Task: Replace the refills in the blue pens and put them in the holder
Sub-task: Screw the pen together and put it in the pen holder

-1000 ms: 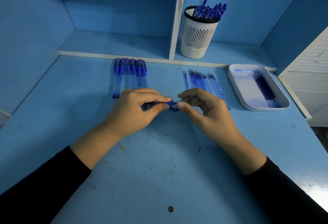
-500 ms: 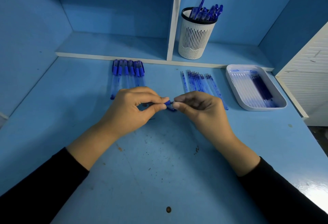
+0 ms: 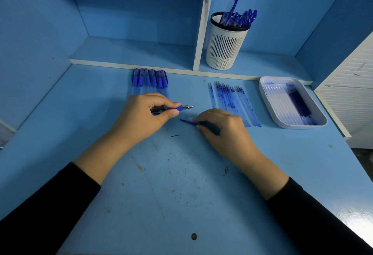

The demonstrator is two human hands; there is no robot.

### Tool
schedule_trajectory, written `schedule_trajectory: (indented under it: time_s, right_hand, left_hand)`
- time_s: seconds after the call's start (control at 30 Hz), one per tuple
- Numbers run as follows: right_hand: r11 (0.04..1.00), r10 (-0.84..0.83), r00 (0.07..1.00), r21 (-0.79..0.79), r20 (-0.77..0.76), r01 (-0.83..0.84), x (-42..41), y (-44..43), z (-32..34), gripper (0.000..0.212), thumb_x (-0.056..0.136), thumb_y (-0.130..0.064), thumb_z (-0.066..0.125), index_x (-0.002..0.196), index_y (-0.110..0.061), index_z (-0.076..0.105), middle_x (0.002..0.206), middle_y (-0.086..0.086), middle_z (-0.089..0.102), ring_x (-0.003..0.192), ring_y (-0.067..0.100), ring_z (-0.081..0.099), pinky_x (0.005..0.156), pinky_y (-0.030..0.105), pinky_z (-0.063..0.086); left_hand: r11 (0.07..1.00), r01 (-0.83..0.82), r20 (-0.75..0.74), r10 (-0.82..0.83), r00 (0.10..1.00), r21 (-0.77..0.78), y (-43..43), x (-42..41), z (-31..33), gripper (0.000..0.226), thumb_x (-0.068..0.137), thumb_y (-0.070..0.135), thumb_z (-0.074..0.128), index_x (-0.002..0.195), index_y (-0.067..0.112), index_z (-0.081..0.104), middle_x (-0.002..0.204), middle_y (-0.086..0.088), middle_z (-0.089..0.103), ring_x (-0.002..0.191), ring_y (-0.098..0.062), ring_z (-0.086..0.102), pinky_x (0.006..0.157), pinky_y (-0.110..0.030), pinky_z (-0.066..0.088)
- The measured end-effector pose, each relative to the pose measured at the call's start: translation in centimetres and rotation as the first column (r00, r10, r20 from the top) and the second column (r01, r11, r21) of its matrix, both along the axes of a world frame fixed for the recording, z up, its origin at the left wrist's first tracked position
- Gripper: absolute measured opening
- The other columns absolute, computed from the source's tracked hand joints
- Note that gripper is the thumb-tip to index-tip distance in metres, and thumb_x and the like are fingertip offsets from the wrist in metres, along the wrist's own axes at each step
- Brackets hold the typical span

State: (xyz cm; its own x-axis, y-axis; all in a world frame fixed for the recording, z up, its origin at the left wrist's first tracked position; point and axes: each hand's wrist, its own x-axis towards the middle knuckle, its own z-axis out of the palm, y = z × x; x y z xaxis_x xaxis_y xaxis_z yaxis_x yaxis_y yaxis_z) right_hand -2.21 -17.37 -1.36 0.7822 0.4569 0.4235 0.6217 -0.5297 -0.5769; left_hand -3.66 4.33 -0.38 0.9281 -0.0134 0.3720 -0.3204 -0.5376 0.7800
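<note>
My left hand [image 3: 141,117] grips a blue pen [image 3: 179,108] whose bare metal tip points right. Just to the right and nearer me, my right hand [image 3: 224,131] pinches a blue pen cap [image 3: 188,122] low over the desk. The two pieces are apart. A row of several capped blue pens [image 3: 149,81] lies beyond my left hand. Several thin blue refills [image 3: 232,101] lie in a row beyond my right hand. On the shelf stands the white slotted holder [image 3: 226,48], with several blue pens [image 3: 240,19] in it.
A white tray [image 3: 270,101] with clear and dark blue refills sits at the right on the blue desk [image 3: 181,184]. A white shelf divider [image 3: 201,32] rises left of the holder. A white slatted panel [image 3: 351,93] borders the desk's right edge.
My hands were joined at the pen's tip end. Now my right hand has drawn away to the right and nearer me with the cap, leaving the tip bare.
</note>
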Motion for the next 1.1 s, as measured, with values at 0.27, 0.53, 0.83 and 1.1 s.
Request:
schedule_trajectory:
  time_s: [0.27,0.53,0.83,1.1]
  right_hand:
    - [0.930,-0.120,0.926,0.287,-0.359,0.232,-0.2,-0.9,1.3,0.010,0.092,-0.011,0.063,0.091,-0.011,0.072,0.058,-0.021,0.056,0.055,0.000,0.048,0.057,0.008,0.035]
    - [0.882,-0.111,0.915,0.385,-0.388,0.271,-0.1,-0.9,1.6,0.012,0.092,-0.011,0.063,0.087,-0.017,0.072,0.072,-0.004,0.068,0.064,0.006,0.056,0.062,0.019,0.045]
    - [0.892,-0.008,0.913,0.409,-0.409,0.191,-0.9,-0.4,2.0,0.009,0.090,-0.018,0.066,0.096,-0.018,0.074,0.061,-0.016,0.061,0.057,0.002,0.051,0.057,0.014,0.040]
    - [0.694,0.072,0.933,0.690,-0.351,0.206,-2.1,0.3,2.9,0.010,0.083,-0.003,0.071,0.088,-0.005,0.063,0.080,0.000,0.071,0.075,0.009,0.064,0.071,0.020,0.051]
  left_hand:
    - [0.999,0.012,-0.032,-0.013,0.999,-0.030,0.0,0.0,0.0,0.017,0.080,0.011,0.079,0.094,0.021,0.077,0.094,0.014,0.073,0.087,-0.005,0.070,0.087,-0.025,0.056]
    - [0.999,0.039,0.053,-0.040,0.998,0.008,-0.2,0.0,-0.2,0.013,0.076,0.007,0.082,0.089,0.007,0.078,0.091,0.013,0.072,0.084,-0.003,0.069,0.083,-0.023,0.056]
    - [0.998,0.042,0.222,-0.053,0.974,0.051,-1.6,-0.6,-0.6,0.010,0.074,0.011,0.084,0.081,0.007,0.078,0.084,0.006,0.074,0.079,-0.002,0.069,0.077,-0.019,0.055]
    - [0.999,0.033,0.398,-0.031,0.917,0.003,-2.3,-1.0,-0.1,0.011,0.078,0.008,0.081,0.085,0.002,0.077,0.086,-0.001,0.073,0.079,-0.004,0.069,0.075,-0.016,0.052]
